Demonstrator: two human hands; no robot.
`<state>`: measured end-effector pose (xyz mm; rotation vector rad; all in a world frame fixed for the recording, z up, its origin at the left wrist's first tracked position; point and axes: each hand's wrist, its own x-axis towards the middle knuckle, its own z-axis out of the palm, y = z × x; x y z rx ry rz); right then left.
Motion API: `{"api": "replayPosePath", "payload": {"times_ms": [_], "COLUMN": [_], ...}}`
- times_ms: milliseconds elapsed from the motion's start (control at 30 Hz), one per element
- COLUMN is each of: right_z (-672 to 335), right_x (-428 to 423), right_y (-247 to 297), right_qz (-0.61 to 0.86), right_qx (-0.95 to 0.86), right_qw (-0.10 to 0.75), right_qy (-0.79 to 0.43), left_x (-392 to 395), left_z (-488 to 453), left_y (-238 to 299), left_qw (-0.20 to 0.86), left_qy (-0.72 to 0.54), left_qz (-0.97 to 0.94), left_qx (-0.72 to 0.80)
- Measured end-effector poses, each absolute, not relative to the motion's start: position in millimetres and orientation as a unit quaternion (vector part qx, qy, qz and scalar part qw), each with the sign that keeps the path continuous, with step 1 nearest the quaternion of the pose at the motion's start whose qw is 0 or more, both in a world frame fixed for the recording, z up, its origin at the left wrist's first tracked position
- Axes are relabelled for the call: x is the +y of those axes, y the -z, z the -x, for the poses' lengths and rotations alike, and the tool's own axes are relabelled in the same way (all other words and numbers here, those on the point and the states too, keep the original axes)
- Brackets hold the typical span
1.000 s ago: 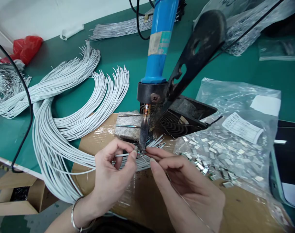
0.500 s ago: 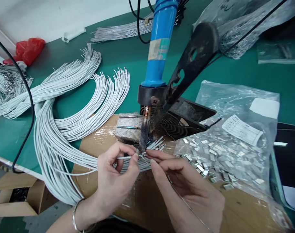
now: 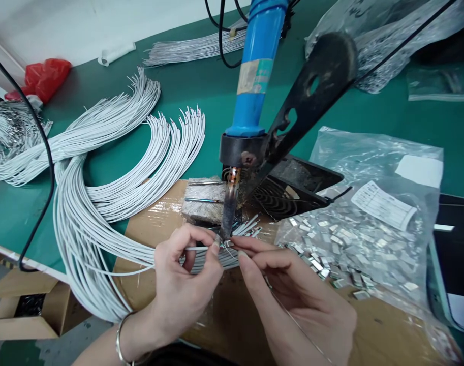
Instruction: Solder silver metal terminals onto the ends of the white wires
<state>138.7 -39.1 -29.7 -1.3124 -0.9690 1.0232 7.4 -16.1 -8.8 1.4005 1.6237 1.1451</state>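
My left hand (image 3: pixel 189 279) is closed, pinching a white wire (image 3: pixel 195 248) between thumb and fingers. Its end lies under the tip of a blue-handled soldering iron (image 3: pixel 250 109), which points down from a black holder (image 3: pixel 242 149). A tiny silvery piece (image 3: pixel 227 243) sits at that tip, between my fingertips; its exact contact with the wire is too small to make out. Thin solder wire (image 3: pixel 292 319) runs through my closed right hand (image 3: pixel 300 300), its free end curving up to the iron's tip. Behind my fingers lie more white wires (image 3: pixel 136 249).
Bundled white wires (image 3: pixel 110 122) curve across the green table (image 3: pixel 288 117) at left. A clear bag (image 3: pixel 372 145) with small metal pieces (image 3: pixel 338 239) lies right. Behind the tip are a sponge-like block (image 3: pixel 203 207) and the black stand (image 3: pixel 308 173). Cardboard (image 3: pixel 388 325) covers the front.
Both hands, the iron and its holder appear slightly further right in the picture. The solder's free end curves a little differently near the tip. Both grips are unchanged.
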Motion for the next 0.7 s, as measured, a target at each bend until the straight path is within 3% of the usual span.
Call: {"api": "replayPosePath", "payload": {"times_ms": [700], "right_z": [-136.7], "right_x": [-38.3], "right_y": [28.1], "right_qz": [0.551], "right_qx": [-0.422], "right_qw": [0.583], "right_qy": [-0.423], "left_x": [-13.8], "left_z": [-9.2], "left_y": [8.9], "left_qw": [0.356], "left_qy": [-0.466], "left_qz": [-0.514], "left_qx": [0.626]}}
